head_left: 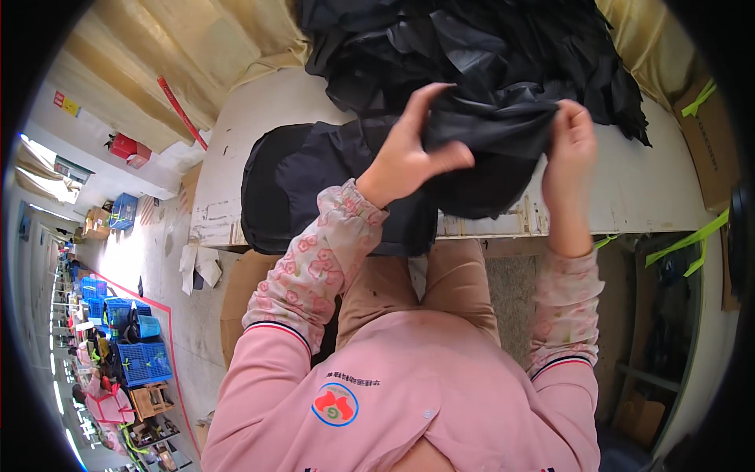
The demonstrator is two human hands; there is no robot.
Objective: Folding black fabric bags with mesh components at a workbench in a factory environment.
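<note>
A dark, thin black fabric piece (491,134) is stretched up over the front of the table. My right hand (572,145) pinches its right-hand edge between thumb and fingers. At its left side is my left hand (409,153), with thumb and index finger spread wide apart; its other fingers are partly hidden. Below my left wrist lies a flat, rounded black fabric panel (303,169), with smoother and duller areas. It reaches over the table's front edge near my lap.
A large heap of black fabric pieces (472,47) covers the back of the white table (224,177). Cream curtains (197,47) hang behind it. A cardboard box (708,149) with yellow-green straps stands at the right. Blue crates (145,358) are on the floor far left.
</note>
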